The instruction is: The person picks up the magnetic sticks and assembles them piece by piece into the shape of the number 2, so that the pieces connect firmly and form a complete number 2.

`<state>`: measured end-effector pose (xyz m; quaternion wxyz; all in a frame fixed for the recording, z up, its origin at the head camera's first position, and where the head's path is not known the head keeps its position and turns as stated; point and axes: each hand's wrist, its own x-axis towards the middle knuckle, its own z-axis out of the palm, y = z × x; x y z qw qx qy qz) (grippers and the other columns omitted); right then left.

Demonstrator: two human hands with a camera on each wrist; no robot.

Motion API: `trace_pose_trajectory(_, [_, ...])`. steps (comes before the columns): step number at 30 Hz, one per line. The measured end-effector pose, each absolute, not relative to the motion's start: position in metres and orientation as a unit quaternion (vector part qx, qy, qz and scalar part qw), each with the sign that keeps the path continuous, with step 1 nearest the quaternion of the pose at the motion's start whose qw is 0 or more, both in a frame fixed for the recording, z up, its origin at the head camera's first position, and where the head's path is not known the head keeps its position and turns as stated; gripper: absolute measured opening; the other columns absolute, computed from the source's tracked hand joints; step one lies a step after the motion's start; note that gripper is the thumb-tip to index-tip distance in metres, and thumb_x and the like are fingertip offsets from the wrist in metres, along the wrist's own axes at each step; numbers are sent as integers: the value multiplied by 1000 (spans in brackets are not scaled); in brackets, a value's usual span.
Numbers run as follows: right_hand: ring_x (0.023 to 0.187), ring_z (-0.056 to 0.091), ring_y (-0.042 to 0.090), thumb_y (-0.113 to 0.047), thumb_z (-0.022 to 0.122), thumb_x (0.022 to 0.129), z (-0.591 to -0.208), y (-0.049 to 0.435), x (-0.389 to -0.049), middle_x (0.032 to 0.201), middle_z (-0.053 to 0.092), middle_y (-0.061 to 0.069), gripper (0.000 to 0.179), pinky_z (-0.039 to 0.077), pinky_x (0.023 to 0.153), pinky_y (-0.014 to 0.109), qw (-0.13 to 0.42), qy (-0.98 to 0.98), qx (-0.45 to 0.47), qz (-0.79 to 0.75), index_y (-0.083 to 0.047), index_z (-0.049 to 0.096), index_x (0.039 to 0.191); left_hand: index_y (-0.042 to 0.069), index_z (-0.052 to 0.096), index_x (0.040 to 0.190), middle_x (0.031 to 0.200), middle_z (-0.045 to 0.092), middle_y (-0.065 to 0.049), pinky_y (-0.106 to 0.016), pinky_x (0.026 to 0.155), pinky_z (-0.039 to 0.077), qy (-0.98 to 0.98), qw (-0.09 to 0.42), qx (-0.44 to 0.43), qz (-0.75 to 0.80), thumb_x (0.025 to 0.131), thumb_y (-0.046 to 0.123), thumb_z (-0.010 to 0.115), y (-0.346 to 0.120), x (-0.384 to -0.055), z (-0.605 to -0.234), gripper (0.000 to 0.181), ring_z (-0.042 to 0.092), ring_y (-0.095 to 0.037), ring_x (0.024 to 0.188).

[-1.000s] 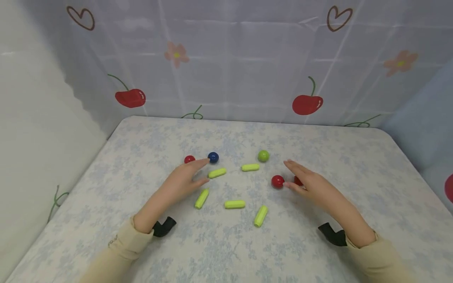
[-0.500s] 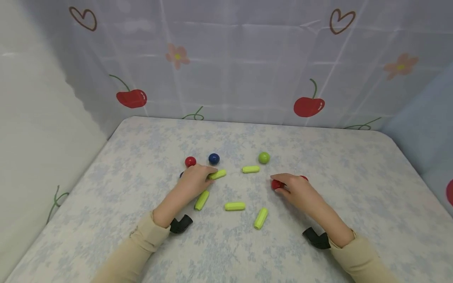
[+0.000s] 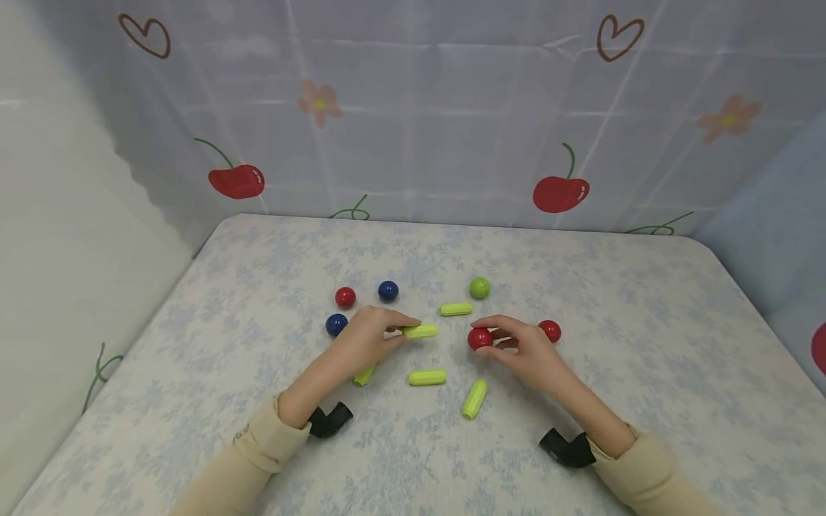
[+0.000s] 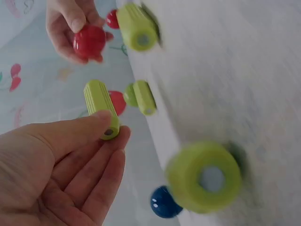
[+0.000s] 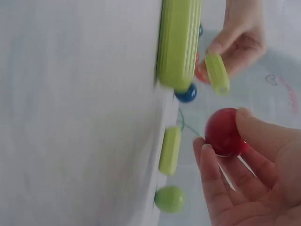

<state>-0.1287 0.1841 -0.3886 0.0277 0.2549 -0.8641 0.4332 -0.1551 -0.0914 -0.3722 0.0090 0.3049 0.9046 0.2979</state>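
Observation:
My left hand [image 3: 364, 342] pinches a short, ridged yellow-green rod [image 3: 424, 330] between thumb and fingers. In the left wrist view the rod [image 4: 97, 101] is off the table, a small grey disc in its near end. A glossy red ball [image 3: 480, 339] is held in the fingertips of my right hand [image 3: 534, 352]. The right wrist view shows that ball [image 5: 223, 129] raised too. Rod and ball face each other with a gap between them. Another rod [image 3: 364, 375] lies partly hidden under the left hand.
Around the hands on the patterned tablecloth [image 3: 413, 459] lie more rods [image 3: 427, 377], a green ball [image 3: 480, 288], two blue balls [image 3: 388, 290] and two more red balls [image 3: 345, 297]. One red ball [image 3: 550, 330] sits just behind the right hand. A printed curtain [image 3: 413, 143] hangs behind.
The left hand came in from the left, took hold of a rod and carried it rightward. The right hand moved left, grasped a red ball and brought it further left, toward the rod.

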Motion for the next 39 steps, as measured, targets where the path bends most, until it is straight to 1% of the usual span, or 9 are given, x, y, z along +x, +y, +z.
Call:
trace_pose_trajectory(5, [94, 63, 22, 1, 72, 80, -389, 173, -123, 108, 64, 9, 37, 50, 79, 29, -11, -814, 257, 520, 0, 60, 115, 10, 71, 109, 102, 68, 0, -26, 75, 49, 888, 28, 338, 311, 83, 3, 70, -82, -144, -364, 27, 62, -11, 90])
trace_pose_trajectory(13, [94, 63, 22, 1, 70, 82, -389, 168, -118, 112, 62, 11, 38, 50, 79, 28, -27, -799, 248, 546, -1, 59, 118, 8, 72, 106, 100, 69, -1, -24, 75, 49, 879, 24, 352, 320, 82, 1, 71, -78, -137, -363, 25, 62, -11, 89])
trace_pose_trajectory(20, [97, 62, 25, 1, 69, 83, -392, 170, -119, 114, 62, 13, 39, 50, 80, 29, -41, -799, 243, 548, 1, 59, 121, 7, 71, 109, 103, 68, -2, -25, 75, 49, 879, 29, 346, 328, 83, 3, 70, -80, -140, -364, 26, 62, -13, 90])
trace_pose_trajectory(23, [97, 62, 26, 1, 68, 83, -392, 170, -120, 114, 61, 13, 38, 50, 80, 29, -43, -802, 230, 550, 1, 59, 120, 5, 69, 113, 107, 67, -5, -27, 78, 50, 884, 28, 329, 332, 84, 5, 70, -89, -146, -362, 29, 62, -17, 94])
trace_pose_trajectory(26, [98, 62, 27, 0, 68, 84, -392, 170, -120, 116, 60, 14, 38, 50, 79, 29, -48, -803, 215, 554, 1, 58, 121, 3, 66, 116, 110, 65, -9, -32, 81, 50, 898, 8, 294, 328, 84, 5, 70, -107, -156, -359, 32, 62, -23, 98])
trace_pose_trajectory(30, [99, 62, 26, -1, 68, 85, -393, 172, -121, 116, 59, 14, 38, 50, 79, 29, -55, -799, 208, 562, 1, 57, 122, 1, 65, 117, 108, 65, -14, -36, 77, 51, 917, -28, 243, 314, 83, 4, 71, -137, -168, -355, 34, 62, -26, 92])
trace_pose_trajectory(32, [99, 62, 25, -2, 68, 85, -394, 173, -121, 115, 60, 14, 39, 50, 79, 28, -54, -798, 208, 563, 2, 57, 122, 1, 66, 115, 106, 65, -14, -38, 76, 50, 929, -35, 219, 296, 83, 6, 71, -149, -171, -353, 33, 61, -26, 89])
trace_pose_trajectory(35, [99, 62, 25, -1, 68, 85, -394, 173, -121, 115, 61, 14, 39, 50, 78, 28, -52, -797, 208, 565, 3, 57, 122, 2, 69, 111, 99, 66, -11, -39, 74, 50, 951, -18, 181, 249, 82, 14, 74, -163, -171, -346, 31, 61, -24, 88])
trace_pose_trajectory(39, [98, 62, 25, 0, 67, 85, -393, 174, -122, 114, 61, 15, 38, 51, 76, 28, -52, -796, 208, 566, 2, 57, 122, 5, 69, 109, 94, 65, -8, -38, 69, 48, 971, 44, 149, 184, 80, 24, 77, -172, -170, -342, 36, 59, -23, 83])
